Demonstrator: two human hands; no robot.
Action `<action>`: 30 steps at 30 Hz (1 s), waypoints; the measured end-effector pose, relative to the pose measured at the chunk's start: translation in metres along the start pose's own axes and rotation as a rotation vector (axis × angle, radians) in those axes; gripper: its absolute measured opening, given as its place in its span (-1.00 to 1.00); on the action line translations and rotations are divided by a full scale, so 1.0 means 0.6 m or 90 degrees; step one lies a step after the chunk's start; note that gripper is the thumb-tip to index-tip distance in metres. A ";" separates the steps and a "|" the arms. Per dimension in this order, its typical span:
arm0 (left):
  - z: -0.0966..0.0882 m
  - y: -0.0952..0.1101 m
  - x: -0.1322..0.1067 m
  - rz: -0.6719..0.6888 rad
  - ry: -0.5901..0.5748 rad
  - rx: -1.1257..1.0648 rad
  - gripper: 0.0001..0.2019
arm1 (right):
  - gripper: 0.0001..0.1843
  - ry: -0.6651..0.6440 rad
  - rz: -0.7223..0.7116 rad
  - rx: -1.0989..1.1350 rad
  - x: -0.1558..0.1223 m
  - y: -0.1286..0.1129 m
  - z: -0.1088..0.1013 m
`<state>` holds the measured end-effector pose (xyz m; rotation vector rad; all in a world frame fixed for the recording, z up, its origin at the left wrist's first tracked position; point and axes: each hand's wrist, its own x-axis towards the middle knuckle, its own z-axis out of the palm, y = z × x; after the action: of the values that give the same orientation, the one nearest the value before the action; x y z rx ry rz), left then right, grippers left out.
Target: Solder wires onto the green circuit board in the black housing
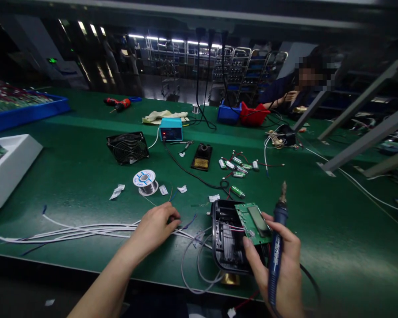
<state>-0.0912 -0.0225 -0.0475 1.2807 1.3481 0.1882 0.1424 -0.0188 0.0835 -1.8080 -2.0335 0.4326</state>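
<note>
With the soldering iron (276, 247) gripped in the right hand (280, 265), one wire (86, 229) should be pinched cleanly by the left hand (155, 229), closed on the bundle

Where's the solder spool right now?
In the head view, the solder spool stands on the green mat left of centre, in front of the black fan, beyond the left hand.

A blue-handled soldering iron (277, 238) is being held tip-up beside a green circuit board (256, 222), which is being propped on an open black casing (227, 240). White wires (86, 229) are being pinched on the mat.
</note>
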 end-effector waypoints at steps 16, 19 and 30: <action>-0.036 -0.009 0.008 -0.022 -0.075 -0.026 -0.76 | -0.51 0.006 0.000 0.016 -0.003 0.009 -0.002; -0.042 -0.011 0.006 0.002 -0.077 -0.037 -0.70 | -0.52 0.005 -0.006 0.015 -0.002 0.010 -0.004; -0.044 -0.035 0.004 0.061 0.091 -0.090 -0.59 | -0.53 0.009 -0.011 0.011 -0.001 0.015 -0.006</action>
<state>-0.1226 -0.0136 -0.0573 1.2311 1.3699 0.4415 0.1522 -0.0184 0.0824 -1.7769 -2.0287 0.4303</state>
